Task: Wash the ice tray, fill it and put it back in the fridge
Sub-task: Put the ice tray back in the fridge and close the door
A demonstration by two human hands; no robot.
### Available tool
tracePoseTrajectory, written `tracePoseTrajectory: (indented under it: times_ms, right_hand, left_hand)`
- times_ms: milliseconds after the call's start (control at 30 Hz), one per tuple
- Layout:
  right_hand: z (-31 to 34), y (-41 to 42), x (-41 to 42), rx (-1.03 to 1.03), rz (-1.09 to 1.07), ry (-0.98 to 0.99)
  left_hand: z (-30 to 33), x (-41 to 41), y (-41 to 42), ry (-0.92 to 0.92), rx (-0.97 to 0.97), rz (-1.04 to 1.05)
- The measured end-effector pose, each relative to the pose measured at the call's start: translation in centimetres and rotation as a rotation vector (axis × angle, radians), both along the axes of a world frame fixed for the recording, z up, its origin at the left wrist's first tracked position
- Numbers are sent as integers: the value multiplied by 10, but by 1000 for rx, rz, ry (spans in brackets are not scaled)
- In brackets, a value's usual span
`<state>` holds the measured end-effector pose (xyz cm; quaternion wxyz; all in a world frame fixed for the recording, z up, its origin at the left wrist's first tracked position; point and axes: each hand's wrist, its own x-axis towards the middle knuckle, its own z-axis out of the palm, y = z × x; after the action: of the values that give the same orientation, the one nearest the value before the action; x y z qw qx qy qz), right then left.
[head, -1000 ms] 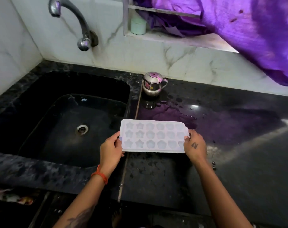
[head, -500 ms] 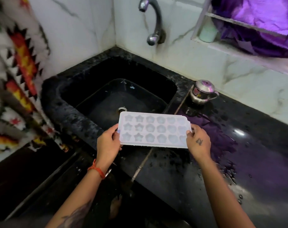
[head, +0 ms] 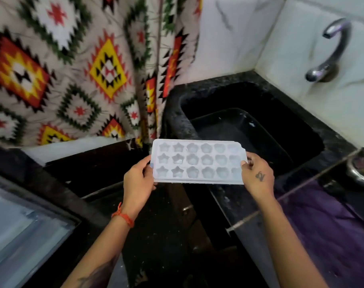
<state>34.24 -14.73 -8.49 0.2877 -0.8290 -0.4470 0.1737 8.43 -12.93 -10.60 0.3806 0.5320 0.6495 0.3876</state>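
Hands: my left hand and right hand each grip an end of the white plastic star-and-flower ice tray, level beside the black sink.

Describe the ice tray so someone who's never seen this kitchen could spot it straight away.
Find the black sink sunk in the dark counter under the curved metal tap. Just in front of its near-left corner, the left hand and right hand hold a flat, pale rectangle by its short ends: the ice tray. Nothing else here has rows of star and flower moulds.
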Motion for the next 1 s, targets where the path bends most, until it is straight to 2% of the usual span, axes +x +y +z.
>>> tracePoseTrajectory:
  times_ms: [500,833,1000]
  right_hand:
    - [-6,81,-200,5,468,-26]
    - [-10,111,-322,10,829,-36]
    - [-12,122,-371,-16,1007,-45]
  left_hand:
    - [-10,-185,-36,6,25,451]
    - [-13,-255,-84,30,30,836]
    - [-10,-270,-106,-13,28,982]
